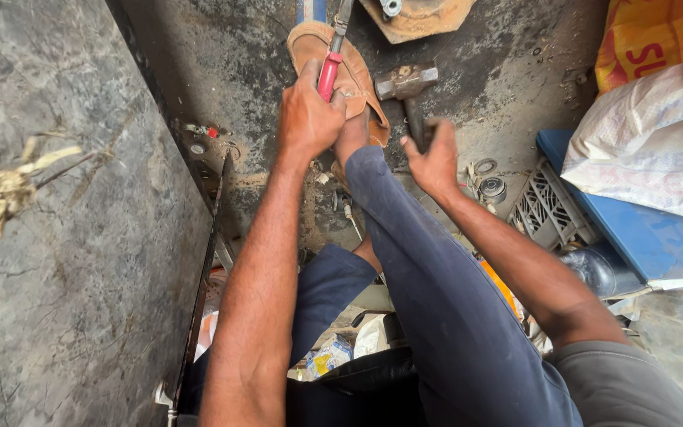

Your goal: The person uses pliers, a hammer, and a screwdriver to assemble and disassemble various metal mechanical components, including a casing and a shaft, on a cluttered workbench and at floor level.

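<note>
Left hand (307, 119) fisted around red-handled tool (329, 75), over tan sandal (341, 67) at far centre. Right hand (434, 158) closed on hammer (409, 91) handle, probably; grip blurred. Hammer head just right of sandal, on dirty floor (507, 87).

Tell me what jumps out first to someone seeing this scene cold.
The left hand, top centre, grips a red-handled tool above a tan shoe. Just right of it, the right hand closes on the handle of a steel hammer lying on the grimy floor. A marbled grey slab fills the left side.
</note>
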